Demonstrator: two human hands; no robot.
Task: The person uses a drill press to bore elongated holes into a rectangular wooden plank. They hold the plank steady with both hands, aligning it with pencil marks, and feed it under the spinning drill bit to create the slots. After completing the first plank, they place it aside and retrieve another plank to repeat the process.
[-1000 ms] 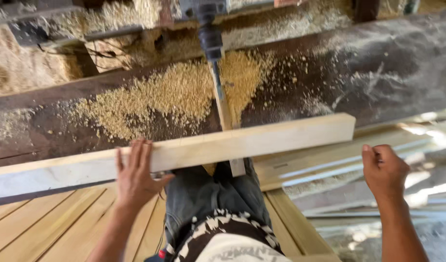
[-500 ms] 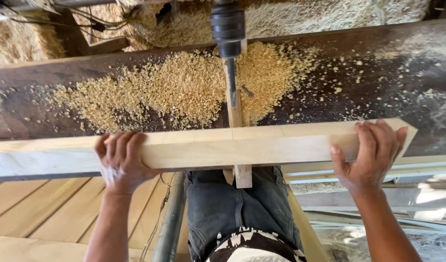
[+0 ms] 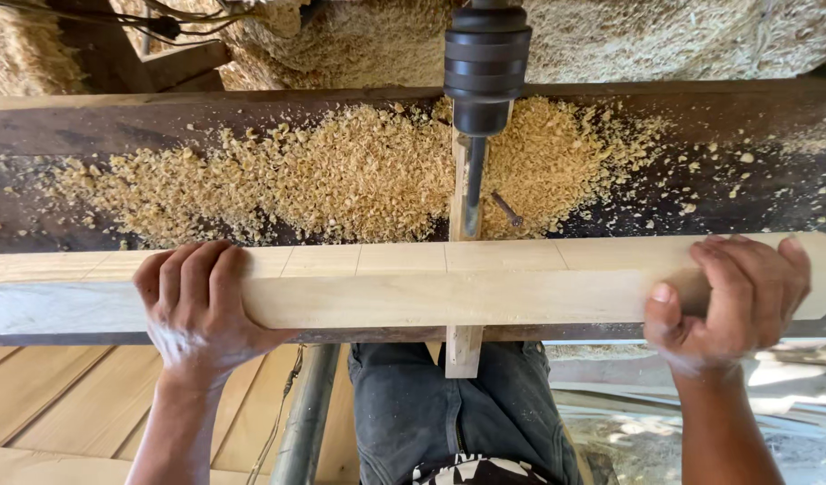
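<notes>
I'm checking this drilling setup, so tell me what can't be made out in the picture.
All in the head view:
- Drill: body cut off by the top edge.
- Bit tip: too dark to tell whether it touches the beam.
- Beam ends: left cut off by the frame; right hidden by the right hand.
- Left hand palm: hidden against the beam.
- Bench top: buried under shavings.

Wood shavings point(image 3: 341, 175) heaped on the dark bench point(image 3: 89, 126); pale planks point(image 3: 44, 395) below — metal pipe point(image 3: 307, 413) alongside.

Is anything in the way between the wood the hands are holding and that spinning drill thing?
Nothing visible. The drill bit ends right at the far edge of the wooden beam, which the left hand and right hand grip.
</notes>
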